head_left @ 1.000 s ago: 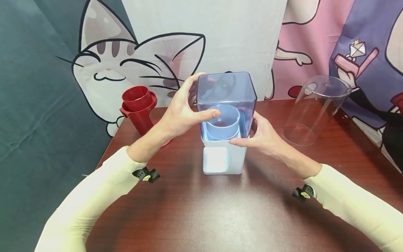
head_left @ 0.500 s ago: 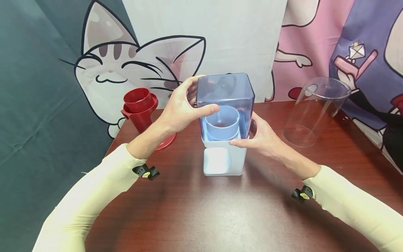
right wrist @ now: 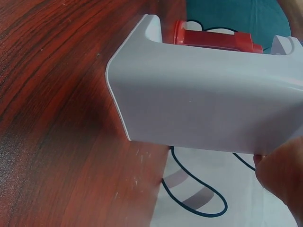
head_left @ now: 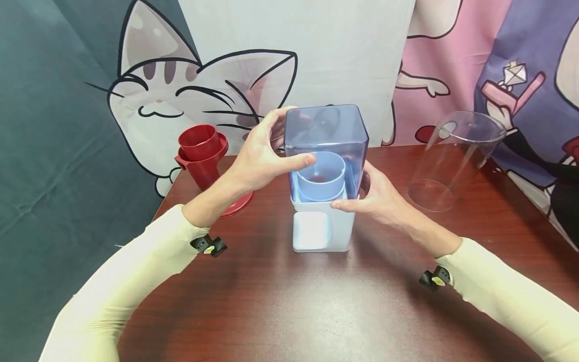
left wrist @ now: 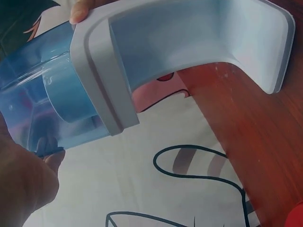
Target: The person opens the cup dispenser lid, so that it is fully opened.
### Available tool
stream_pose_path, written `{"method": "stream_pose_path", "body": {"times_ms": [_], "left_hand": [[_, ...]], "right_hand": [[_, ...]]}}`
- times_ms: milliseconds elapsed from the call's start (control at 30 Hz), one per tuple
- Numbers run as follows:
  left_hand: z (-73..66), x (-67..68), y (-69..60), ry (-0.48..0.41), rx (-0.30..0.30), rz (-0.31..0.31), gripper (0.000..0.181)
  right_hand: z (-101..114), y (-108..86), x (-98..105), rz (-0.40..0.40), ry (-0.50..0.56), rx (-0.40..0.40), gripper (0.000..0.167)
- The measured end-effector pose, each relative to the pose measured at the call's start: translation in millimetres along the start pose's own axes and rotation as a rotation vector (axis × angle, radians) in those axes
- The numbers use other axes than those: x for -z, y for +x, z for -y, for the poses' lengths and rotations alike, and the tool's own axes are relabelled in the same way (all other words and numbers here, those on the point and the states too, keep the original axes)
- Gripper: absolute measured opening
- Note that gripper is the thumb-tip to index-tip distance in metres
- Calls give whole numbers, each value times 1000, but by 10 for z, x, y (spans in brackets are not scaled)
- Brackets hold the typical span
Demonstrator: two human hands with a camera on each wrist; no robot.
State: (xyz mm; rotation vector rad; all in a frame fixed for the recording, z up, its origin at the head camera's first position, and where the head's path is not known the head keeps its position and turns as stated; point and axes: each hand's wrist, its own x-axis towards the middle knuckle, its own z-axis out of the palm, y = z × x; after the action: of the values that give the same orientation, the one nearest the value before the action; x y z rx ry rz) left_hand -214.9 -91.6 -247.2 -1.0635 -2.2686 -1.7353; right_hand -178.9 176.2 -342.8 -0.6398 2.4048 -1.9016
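A white C-shaped stand (head_left: pixel 345 230) is upright on the table, with a see-through blue square cover (head_left: pixel 323 125) on its top. Through the cover shows a light-blue round cup-like part (head_left: pixel 321 188). My left hand (head_left: pixel 264 156) grips the cover from the left, thumb across its front and fingers behind. On the other side my right hand (head_left: pixel 384 198) holds the stand's upper end, thumb at the front rim; its fingers are mostly hidden. In the left wrist view the cover (left wrist: pixel 23 101) meets the white rim (left wrist: pixel 102 75). The right wrist view shows the stand's smooth side (right wrist: pixel 203 99).
A red plastic holder with a round top (head_left: pixel 199 146) stands at the left on the brown table (head_left: pixel 316 311). To the right is a clear, open-topped cylinder (head_left: pixel 445 171). Cartoon-printed cloth (head_left: pixel 344 55) hangs close behind the table.
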Motion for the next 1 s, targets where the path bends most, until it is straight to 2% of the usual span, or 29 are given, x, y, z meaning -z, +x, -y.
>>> {"method": "stream_pose_path", "body": {"times_ms": [200,500,667,867,1000], "left_hand": [[8,1,-12,21,-30,3,81],[-22,9,24,-7,51,-9,77],[-31,26,23,8,71,-11,77],[-9,14,-2,13,36,-3,80],[-5,7,-18,18,-13,-2,83]], "right_hand": [[-8,6,2,9,9,9,87],[-16,13,5,8,8,17,87],[-11,24,11,11,-4,19,87],[-15,-2,30,19,-53,5,88],[-20,-4,31,23,-41,14,87]]}}
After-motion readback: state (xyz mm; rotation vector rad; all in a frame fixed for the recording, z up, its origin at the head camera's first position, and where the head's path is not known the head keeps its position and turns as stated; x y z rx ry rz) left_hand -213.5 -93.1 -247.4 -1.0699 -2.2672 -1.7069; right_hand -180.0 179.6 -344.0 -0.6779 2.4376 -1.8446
